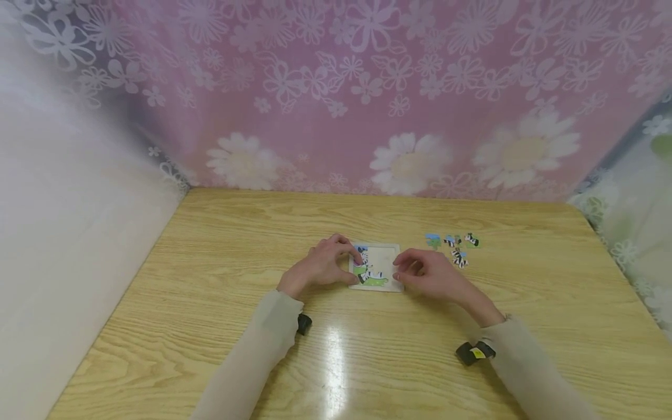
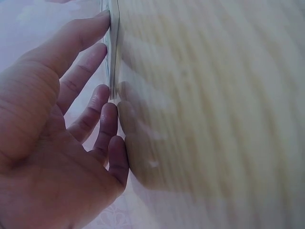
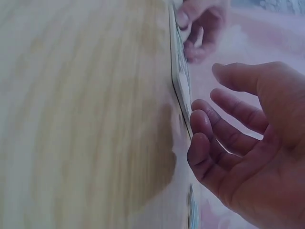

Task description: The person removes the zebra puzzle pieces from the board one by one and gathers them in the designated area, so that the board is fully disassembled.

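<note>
A small square puzzle tray (image 1: 395,287) with a pale frame lies on the table. Fitted zebra picture pieces (image 1: 374,281) line its left and lower parts; bare backing shows at the upper right. My left hand (image 1: 322,262) rests at the tray's left side, thumb and index fingertips on its surface in the left wrist view, the other fingers loosely bent by the edge. My right hand (image 1: 427,273) is at the right edge, fingers loosely curved; in the right wrist view nothing shows between thumb (image 3: 238,76) and fingers.
Several loose puzzle pieces (image 1: 459,258) with zebra and green-blue prints lie on the wooden table (image 1: 236,233) to the right, beyond my right hand. A pink flowered cloth (image 1: 325,116) hangs along the table's back edge. Black straps (image 1: 475,353) show at the wrists.
</note>
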### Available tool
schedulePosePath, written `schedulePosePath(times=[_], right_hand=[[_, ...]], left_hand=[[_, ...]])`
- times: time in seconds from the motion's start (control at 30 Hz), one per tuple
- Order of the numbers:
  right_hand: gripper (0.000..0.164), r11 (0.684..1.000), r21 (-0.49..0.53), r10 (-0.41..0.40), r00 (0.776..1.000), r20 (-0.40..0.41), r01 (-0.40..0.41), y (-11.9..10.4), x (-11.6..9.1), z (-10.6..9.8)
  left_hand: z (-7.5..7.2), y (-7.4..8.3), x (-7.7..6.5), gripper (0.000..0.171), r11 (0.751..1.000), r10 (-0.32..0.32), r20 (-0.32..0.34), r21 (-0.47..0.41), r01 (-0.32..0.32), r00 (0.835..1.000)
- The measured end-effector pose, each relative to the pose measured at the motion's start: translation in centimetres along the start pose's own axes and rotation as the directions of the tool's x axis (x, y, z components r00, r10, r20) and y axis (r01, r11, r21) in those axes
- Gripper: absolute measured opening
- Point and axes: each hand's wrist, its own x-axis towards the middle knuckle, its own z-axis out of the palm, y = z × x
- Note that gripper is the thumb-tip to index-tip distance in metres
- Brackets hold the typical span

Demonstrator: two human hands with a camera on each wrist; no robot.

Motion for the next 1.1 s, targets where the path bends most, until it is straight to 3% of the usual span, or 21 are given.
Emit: schedulePosePath(times=[0.23, 0.47, 1.1], right_hand=[[0.02, 0.997, -0.059, -0.044, 0.999, 0.016, 0.045, -0.9, 1.1, 1.6], [0.019, 0.991, -0.133, -0.005, 1.0, 0.011, 0.006, -1.4, 1.2, 2.5], [0.016, 0.989, -0.14, 0.052, 0.998, 0.022, -0.049, -2.2, 1.9, 2.6]], left_hand=[[0.0, 0.1, 0.0, 0.024, 1.0, -0.016, -0.006, -0.002, 0.016, 1.0], [0.1, 0.3, 0.0, 0.025, 1.0, -0.031, -0.007, 0.004, 0.031, 1.0], [-0.1, 0.7, 0.1, 0.025, 0.998, -0.049, -0.009, 0.025, 0.049, 0.999]])
